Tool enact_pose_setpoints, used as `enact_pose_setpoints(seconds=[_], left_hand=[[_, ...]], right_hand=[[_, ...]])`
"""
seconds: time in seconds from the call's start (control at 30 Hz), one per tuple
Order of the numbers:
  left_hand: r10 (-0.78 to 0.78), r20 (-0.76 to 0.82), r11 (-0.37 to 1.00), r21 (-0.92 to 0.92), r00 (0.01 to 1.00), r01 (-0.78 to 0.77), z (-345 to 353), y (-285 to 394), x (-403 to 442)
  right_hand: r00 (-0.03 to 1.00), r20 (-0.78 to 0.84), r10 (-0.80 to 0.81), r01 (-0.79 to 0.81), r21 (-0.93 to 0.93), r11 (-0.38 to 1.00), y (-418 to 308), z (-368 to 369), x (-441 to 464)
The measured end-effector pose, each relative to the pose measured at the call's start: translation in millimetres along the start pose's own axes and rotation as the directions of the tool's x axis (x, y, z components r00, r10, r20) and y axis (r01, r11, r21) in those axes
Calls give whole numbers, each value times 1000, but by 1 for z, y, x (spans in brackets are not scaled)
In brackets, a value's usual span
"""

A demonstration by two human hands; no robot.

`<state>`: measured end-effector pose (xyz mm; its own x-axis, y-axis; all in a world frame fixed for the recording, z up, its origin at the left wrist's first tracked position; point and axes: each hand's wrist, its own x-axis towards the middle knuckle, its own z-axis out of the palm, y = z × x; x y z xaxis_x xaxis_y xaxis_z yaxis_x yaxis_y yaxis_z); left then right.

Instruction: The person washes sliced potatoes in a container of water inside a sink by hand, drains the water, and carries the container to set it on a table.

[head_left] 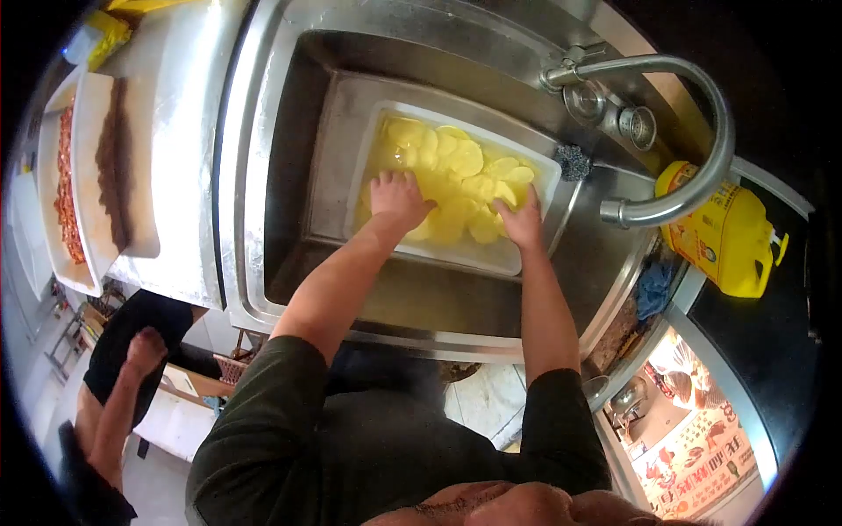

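Observation:
A white rectangular tub [373, 145] sits in the steel sink, holding yellowish water and many thin, round yellow potato slices [465, 159]. Over the tub's left part, my left hand [401, 200] reaches in with its fingers apart and the tips at the water. My right hand [524, 221] is at the tub's right side, thumb and forefinger spread beside several slices. Neither hand visibly grips a slice; some fingertips are hard to make out among the slices and water.
A curved faucet [715, 131] rises at the sink's [303, 96] right, near a scouring pad [573, 163] and a yellow jug [724, 232]. On the left counter stands a white tray [88, 175] of reddish food. Another person's arm [123, 399] shows at lower left.

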<state>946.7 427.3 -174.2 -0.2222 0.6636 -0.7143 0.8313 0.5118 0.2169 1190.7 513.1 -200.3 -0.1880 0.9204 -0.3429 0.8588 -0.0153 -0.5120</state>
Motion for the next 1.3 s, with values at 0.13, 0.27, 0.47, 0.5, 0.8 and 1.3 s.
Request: enact_pose_setpoints(seconds=[0.13, 0.27, 0.47, 0.5, 0.8, 1.3], left_hand=[[-30, 69, 995, -89, 997, 36, 17, 13, 22], [52, 113, 955, -296, 992, -17, 40, 15, 45], [283, -94, 652, -711, 954, -263, 61, 11, 50], [274, -114, 685, -674, 955, -277, 58, 12, 44], [305, -528, 918, -59, 792, -393, 4, 2, 38], [538, -205, 738, -354, 818, -574, 71, -14, 106]], right_hand=[[952, 166, 257, -290, 225, 930, 32, 46, 23], [905, 407, 126, -389, 667, 635, 30, 49, 18], [794, 593, 136, -457, 434, 776, 37, 41, 25], [831, 551, 81, -365, 430, 826, 33, 35, 20], [933, 320, -167, 113, 180, 977, 6, 3, 4], [923, 384, 3, -201, 477, 856, -16, 39, 61]])
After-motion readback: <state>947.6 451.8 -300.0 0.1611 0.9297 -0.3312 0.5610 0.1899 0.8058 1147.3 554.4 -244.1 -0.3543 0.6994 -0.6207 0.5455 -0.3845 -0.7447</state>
